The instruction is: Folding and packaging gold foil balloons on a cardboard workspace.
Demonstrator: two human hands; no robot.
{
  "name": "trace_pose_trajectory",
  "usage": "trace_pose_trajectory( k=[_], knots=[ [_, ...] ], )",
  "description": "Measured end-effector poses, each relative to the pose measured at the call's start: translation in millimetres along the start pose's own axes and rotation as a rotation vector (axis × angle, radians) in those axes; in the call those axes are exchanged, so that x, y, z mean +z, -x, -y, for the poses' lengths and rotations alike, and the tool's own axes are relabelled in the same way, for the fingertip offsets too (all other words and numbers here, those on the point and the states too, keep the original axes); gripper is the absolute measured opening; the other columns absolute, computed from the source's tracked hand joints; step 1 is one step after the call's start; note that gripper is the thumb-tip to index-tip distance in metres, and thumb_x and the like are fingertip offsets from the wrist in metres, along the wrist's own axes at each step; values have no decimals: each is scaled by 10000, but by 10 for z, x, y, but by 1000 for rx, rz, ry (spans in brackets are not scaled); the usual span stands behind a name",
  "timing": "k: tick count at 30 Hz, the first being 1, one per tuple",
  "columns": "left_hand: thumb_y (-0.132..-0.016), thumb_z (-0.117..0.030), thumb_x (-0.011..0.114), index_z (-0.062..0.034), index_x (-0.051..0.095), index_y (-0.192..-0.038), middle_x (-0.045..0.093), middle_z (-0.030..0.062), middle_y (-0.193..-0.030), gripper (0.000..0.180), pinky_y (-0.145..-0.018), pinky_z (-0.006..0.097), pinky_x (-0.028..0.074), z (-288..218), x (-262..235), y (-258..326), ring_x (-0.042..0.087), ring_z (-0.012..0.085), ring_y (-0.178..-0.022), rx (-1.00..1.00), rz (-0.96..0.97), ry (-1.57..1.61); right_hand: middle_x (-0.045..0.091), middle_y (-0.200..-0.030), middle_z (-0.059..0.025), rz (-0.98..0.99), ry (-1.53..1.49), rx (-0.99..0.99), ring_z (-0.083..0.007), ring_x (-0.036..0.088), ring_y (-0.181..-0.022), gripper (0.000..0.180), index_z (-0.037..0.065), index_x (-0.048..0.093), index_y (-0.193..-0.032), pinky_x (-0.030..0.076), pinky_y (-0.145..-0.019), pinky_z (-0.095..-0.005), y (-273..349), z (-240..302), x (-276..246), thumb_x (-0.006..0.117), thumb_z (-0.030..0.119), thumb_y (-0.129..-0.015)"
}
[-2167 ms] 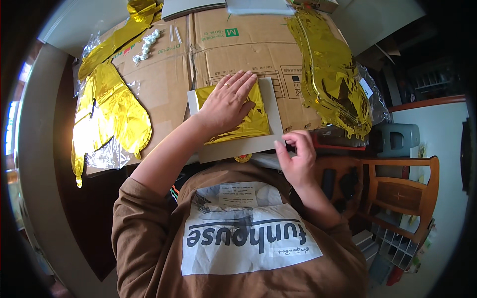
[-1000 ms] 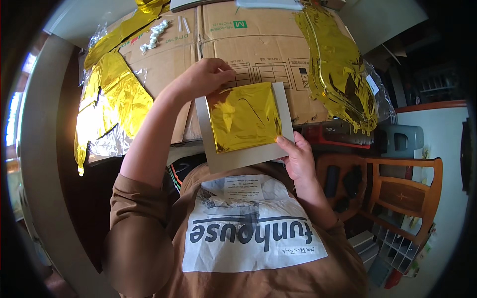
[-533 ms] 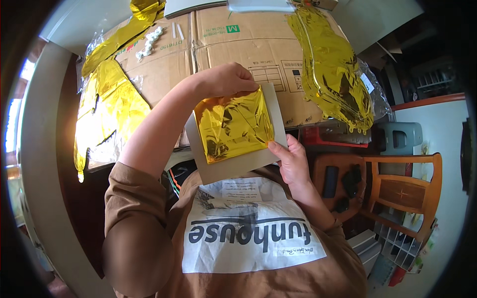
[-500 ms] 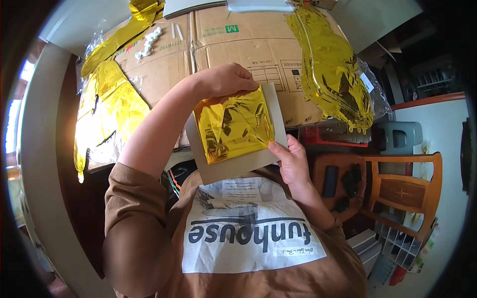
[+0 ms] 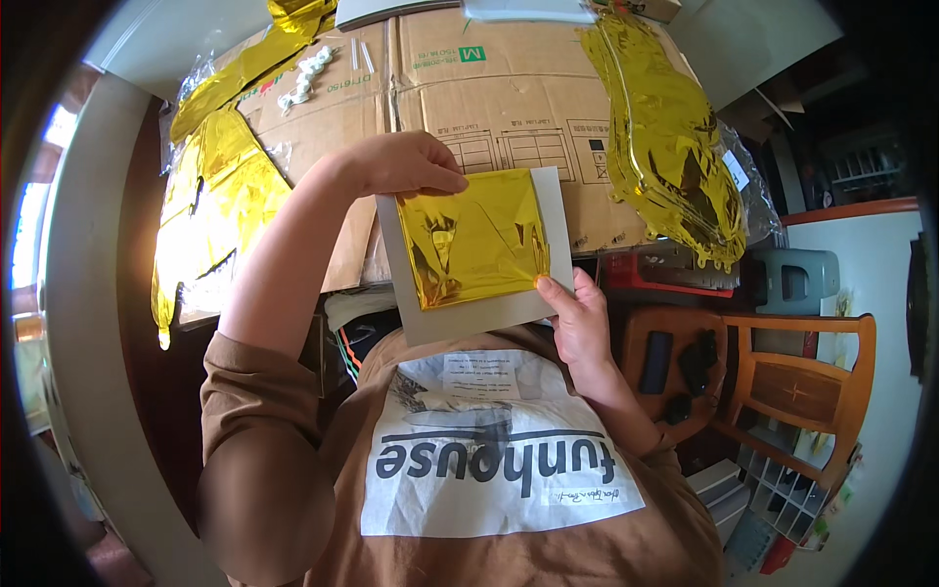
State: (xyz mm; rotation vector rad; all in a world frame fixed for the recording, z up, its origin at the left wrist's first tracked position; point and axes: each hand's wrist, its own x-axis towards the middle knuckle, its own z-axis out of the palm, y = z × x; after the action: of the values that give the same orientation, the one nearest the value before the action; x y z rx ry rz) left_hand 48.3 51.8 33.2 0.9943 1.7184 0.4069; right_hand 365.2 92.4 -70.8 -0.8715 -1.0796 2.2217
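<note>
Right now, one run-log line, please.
left hand: at folded gold foil, far edge; right hand: gripping flat grey card; foil: on card

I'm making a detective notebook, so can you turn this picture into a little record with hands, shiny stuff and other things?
Left hand: at the top edge of the folded gold foil; can't tell how firmly it holds
Right hand: gripping the grey card near its lower right corner
Folded gold foil: lying on the grey card
Other shiny stuff: left gold foil, right gold foil
Underneath these two: brown cardboard
Furniture: wooden chair on the right
</note>
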Motion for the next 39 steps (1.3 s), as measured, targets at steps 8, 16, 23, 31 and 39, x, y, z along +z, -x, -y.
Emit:
trace_pose_trajectory(
  k=[8,16,23,31,39],
  knots=[
    [-971,-213,691,-1,646,-1258,717,11,-920,359,-683,230,545,81,87,386,647,64,-755,79,-281,242,720,-1090,-72,-3,-45,-7,-107,669,-970,211,16,639,-1153,516,-924,-272,67,124,79,701,41,-954],
    [-928,-145,723,-8,676,-1174,721,32,-920,285,-678,232,552,477,257,374,663,74,-741,72,-325,498,716,-1099,-77,-14,-21,-14,-118,676,-987,206,16,634,-1157,520,-922,-267,50,33,38,682,17,-956],
    [-901,-118,736,3,686,-1163,720,24,-875,293,-633,207,483,443,359,403,609,45,-701,132,-428,303,704,-1122,-98,-5,-17,3,-129,674,-1000,242,5,600,-1201,524,-926,-282,73,16,12,658,11,-966],
    [-874,-94,750,21,660,-1234,650,-12,-836,389,-658,205,464,420,365,435,583,45,-729,121,-421,193,699,-1130,-100,3,-5,1,-127,665,-1005,273,-10,579,-1231,517,-922,-273,69,3,-30,654,28,-971],
    [-855,-77,762,-2,631,-1303,625,-19,-851,472,-670,199,464,414,355,497,573,47,-750,119,-363,189,693,-1122,-86,33,2,-8,-110,657,-991,246,-12,577,-1218,511,-897,-251,84,7,-40,635,25,-982]
  ],
)
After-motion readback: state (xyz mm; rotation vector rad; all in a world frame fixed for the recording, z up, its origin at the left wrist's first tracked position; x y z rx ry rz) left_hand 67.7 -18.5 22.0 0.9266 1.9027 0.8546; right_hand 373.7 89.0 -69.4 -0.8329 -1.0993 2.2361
